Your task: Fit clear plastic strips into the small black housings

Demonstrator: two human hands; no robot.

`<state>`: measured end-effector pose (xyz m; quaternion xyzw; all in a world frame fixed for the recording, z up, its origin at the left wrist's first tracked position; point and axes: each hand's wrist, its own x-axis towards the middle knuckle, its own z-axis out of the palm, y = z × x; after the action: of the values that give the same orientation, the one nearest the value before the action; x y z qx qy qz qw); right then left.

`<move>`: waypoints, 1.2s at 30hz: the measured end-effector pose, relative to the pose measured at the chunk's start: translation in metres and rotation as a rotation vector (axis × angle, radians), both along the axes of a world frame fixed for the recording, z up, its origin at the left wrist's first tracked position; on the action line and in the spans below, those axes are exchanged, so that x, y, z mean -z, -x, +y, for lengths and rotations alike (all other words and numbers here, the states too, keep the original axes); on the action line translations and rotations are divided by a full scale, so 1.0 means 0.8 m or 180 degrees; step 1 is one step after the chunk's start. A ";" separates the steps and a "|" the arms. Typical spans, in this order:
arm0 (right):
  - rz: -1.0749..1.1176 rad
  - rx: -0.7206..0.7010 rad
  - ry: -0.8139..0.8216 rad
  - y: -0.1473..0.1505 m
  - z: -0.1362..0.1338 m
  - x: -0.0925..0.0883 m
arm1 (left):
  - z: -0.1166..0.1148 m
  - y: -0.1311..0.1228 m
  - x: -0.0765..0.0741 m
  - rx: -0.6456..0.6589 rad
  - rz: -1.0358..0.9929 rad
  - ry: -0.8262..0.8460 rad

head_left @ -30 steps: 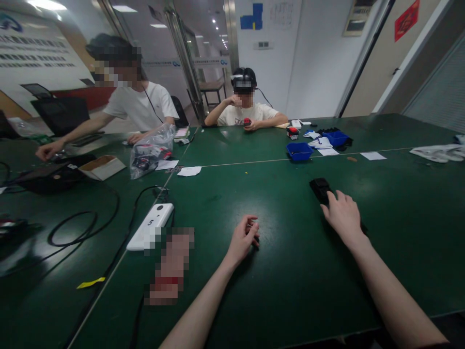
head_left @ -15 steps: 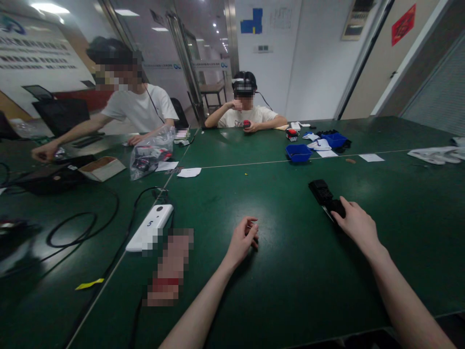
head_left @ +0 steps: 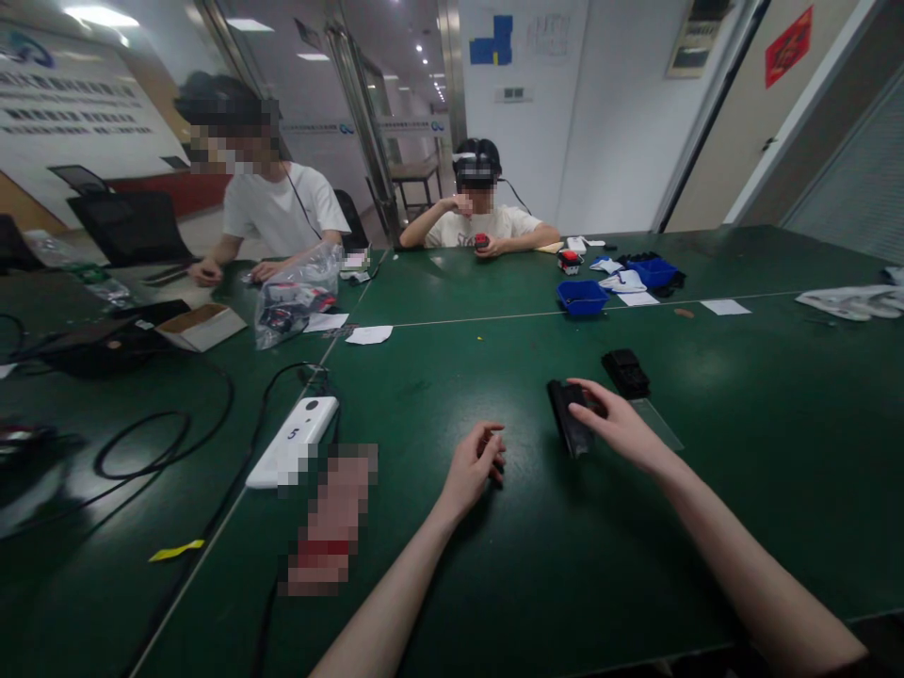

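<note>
My right hand (head_left: 621, 424) grips a long black piece (head_left: 567, 414), possibly plastic, by its right side; what exactly it is I cannot tell. The piece is tilted just over the green table (head_left: 523, 565). Behind that hand lie a small stack of black parts (head_left: 626, 373) and a thin clear sheet (head_left: 660, 424). My left hand (head_left: 475, 468) rests on the table, its fingers loosely curled and apart, with nothing in them. To its left are a white power bank-like block (head_left: 291, 443) marked 5 and a blurred-out flat item (head_left: 335, 513).
Two co-workers sit across the table. Blue trays (head_left: 582, 298), papers (head_left: 368, 335) and a white cloth (head_left: 851, 301) lie farther back. A clear plastic bag (head_left: 297, 301), an open carton (head_left: 201, 326) and black cables (head_left: 169, 447) occupy the left side.
My right hand has moved left, carrying the black piece away from the black stack and uncovering the clear sheet. My left hand stays put. The left co-worker's arm has drawn back from a bottle.
</note>
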<state>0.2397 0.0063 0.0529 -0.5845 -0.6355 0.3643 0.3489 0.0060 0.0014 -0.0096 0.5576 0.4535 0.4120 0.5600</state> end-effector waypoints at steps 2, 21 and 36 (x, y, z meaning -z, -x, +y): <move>0.0667 -0.0444 0.0350 0.035 -0.002 0.017 | 0.000 0.001 -0.001 -0.0008 -0.0034 0.0022; 0.0109 -0.0400 0.0242 0.042 0.000 0.058 | -0.002 0.003 -0.008 -0.0221 0.0364 -0.0119; -0.3504 0.1410 0.0260 -0.064 0.005 0.046 | 0.000 0.006 -0.008 -0.0111 0.0483 -0.0036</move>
<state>0.2909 0.0102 0.0162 -0.8191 -0.5713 -0.0497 0.0130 0.0015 0.0012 -0.0033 0.5824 0.5019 0.3808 0.5137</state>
